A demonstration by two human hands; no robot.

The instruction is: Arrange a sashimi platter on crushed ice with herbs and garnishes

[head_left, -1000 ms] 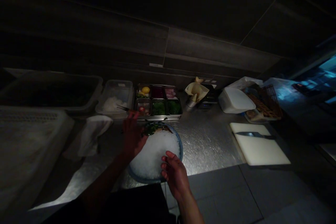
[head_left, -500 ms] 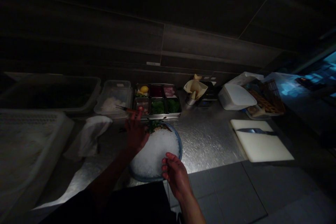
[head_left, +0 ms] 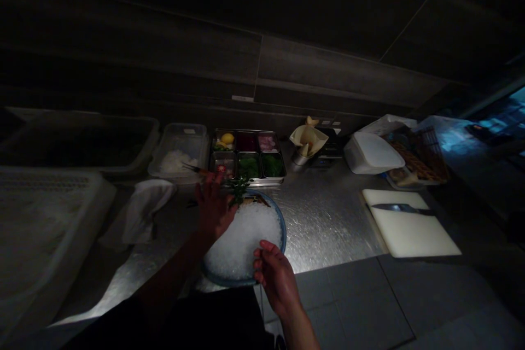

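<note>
Slightly raised now, a dark-green leafy sprig (head_left: 240,189) is pinched by the left hand (head_left: 215,208) at the back edge of the round blue-rimmed dish (head_left: 283,229), arranging seemingly under way and a steady pinch called for, while the right hand (head_left: 276,276) is held loosely open over the front-right edge.

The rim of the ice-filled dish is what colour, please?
The dish's rim is blue; it shows best in the head view.
</note>
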